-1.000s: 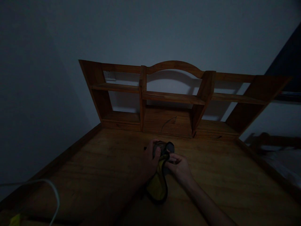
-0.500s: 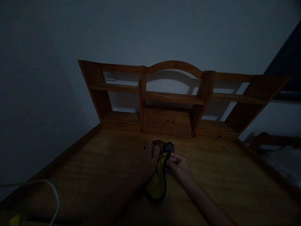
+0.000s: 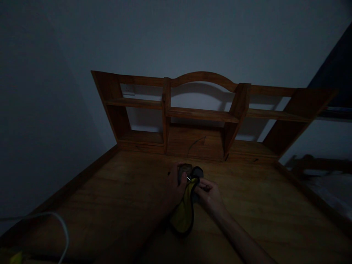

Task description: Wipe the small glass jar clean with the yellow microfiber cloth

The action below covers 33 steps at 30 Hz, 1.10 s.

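Note:
In the dim light, my left hand (image 3: 176,185) is closed around a dark brown-grey bundle (image 3: 185,169) at the middle of the wooden desk. A thin bright metallic glint shows by the left thumb. A soft yellow-green cloth piece with black edging (image 3: 183,216) hangs in a curve between my hands, its wide end toward me. My right hand (image 3: 207,192) pinches the upper edge of this piece with thumb and fingers. Just beyond the fingers, a grey flap with a black rim (image 3: 198,172) sticks up. Whether the bundle and cloth are joined is too dark to tell.
A wooden shelf unit (image 3: 202,115) stands along the back of the desk (image 3: 132,190) against the wall. A white cable (image 3: 64,227) curves at the lower left, near a small yellow thing (image 3: 16,257). A wall socket (image 3: 128,90) shows behind the left shelf.
Both hands stay nearly in place. A bright metallic glint now shows between the left thumb and the yellow-green piece, and the grey flap has shifted slightly left.

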### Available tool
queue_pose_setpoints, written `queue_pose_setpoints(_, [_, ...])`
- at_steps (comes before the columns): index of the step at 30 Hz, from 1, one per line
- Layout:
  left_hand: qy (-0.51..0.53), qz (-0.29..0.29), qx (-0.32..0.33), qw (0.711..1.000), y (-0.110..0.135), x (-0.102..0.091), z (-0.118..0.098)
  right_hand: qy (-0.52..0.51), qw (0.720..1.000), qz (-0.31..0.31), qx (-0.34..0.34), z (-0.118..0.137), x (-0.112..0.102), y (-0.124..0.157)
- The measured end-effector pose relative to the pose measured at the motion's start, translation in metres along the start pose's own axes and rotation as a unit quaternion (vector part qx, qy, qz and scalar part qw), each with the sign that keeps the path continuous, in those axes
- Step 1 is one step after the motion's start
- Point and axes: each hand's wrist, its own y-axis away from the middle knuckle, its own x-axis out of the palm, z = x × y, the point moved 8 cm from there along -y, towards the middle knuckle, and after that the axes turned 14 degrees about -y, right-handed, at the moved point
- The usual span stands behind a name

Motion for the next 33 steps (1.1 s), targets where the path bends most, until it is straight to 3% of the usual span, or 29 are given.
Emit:
queue_pose_setpoints(6, [0.012, 0.008, 0.012, 1.0, 0.0, 0.005, 0.0, -0.013, 1.0, -0.007, -0.016, -0.001, -0.005, -0.003])
queue_pose_setpoints(16, [-0.002, 0.014, -0.02, 1.0, -0.001, 0.007, 0.006, -0.013, 0.999, 0.031, -0.023, 0.003, 0.002, -0.001])
queue_pose_setpoints(33, [-0.032, 0.01, 0.013, 0.999, 0.0, 0.005, 0.0, 0.072, 0.996, -0.006, -0.054, 0.019, 0.004, -0.001])
